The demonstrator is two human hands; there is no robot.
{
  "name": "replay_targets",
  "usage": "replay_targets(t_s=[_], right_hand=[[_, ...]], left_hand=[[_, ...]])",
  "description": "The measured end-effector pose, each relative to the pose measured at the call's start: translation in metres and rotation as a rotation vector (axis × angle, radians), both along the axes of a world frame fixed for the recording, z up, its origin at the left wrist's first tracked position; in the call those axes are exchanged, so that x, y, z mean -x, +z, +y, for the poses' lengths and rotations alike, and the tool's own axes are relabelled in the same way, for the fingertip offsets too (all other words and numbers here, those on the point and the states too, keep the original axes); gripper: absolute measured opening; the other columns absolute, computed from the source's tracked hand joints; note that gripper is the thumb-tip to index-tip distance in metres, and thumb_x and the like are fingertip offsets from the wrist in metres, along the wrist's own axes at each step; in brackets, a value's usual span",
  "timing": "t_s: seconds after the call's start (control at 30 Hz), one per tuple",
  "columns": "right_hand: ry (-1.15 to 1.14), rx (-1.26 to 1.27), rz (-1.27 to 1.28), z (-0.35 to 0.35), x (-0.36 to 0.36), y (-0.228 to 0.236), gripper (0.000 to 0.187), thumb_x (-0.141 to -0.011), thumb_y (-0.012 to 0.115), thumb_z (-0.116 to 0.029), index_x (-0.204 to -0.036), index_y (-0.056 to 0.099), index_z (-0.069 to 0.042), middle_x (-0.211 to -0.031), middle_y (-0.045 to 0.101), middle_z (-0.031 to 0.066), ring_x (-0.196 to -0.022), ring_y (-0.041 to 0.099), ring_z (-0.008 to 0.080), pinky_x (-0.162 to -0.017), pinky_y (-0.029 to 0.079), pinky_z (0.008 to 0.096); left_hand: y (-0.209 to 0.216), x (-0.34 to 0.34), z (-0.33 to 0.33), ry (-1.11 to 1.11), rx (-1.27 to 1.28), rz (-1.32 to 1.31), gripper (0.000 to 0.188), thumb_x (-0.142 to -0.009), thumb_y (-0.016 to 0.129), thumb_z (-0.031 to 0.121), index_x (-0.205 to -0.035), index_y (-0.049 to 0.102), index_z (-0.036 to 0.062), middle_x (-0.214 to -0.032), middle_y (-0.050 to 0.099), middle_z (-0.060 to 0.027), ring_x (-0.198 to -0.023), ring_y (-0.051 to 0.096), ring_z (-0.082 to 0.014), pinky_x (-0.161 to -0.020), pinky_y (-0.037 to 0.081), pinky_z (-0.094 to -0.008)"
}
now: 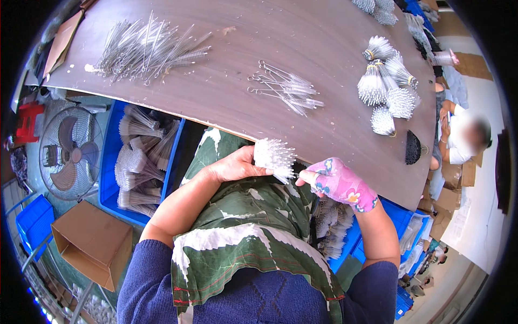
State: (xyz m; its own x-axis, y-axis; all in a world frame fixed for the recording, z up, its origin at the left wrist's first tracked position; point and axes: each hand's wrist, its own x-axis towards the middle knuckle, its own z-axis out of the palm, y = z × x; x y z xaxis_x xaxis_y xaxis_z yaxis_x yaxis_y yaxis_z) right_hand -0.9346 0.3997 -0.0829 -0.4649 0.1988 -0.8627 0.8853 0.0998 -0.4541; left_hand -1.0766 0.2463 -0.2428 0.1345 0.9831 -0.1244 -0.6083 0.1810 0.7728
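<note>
Some banded bundles [372, 89] seem finished and loose brushes [145, 51] remain, while the left hand [237, 165] grips a white bundle [274, 155]; the right hand's [341, 183] grip I cannot tell.

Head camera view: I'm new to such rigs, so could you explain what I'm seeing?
There is no robot, just a person working by hand. The picture comes from the left of two fisheye cameras worn on the head, looking down, so straight edges bend. The left hand holds a bundle of thin white brushes. The right hand, in a pink flowered glove, is close beside it; whether it grips anything is hard to tell. On the brown table lie a loose heap of brushes, a smaller loose group and several bundles at the right.
</note>
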Motion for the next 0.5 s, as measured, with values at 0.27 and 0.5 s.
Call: replay_targets(t_s=[0.27,0.5], right_hand=[[0.081,-0.096,0.182,0.005,0.003,0.006,0.029,-0.087,0.054,-0.028,-0.089,0.066,-0.002,-0.061,0.053,-0.0006,-0.057,0.046,0.0064,-0.054,0.039,0.0242],[0.074,-0.009,-0.059,0.007,0.007,0.007,0.032,-0.086,0.055,-0.032,-0.08,0.066,-0.003,-0.056,0.053,0.0002,-0.051,0.045,0.0073,-0.053,0.038,0.0252]], left_hand=[[-0.004,0.001,0.0,-0.026,-0.038,-0.024,0.041,-0.083,0.062,0.009,-0.12,0.048,0.0005,-0.114,0.057,-0.0053,-0.107,0.05,-0.0134,-0.095,0.038,-0.0305],[-0.021,-0.015,-0.002,0.14,-0.06,0.17,0.046,-0.082,0.061,0.006,-0.124,0.042,-0.0003,-0.113,0.055,-0.0068,-0.105,0.05,-0.0135,-0.094,0.038,-0.0299]])
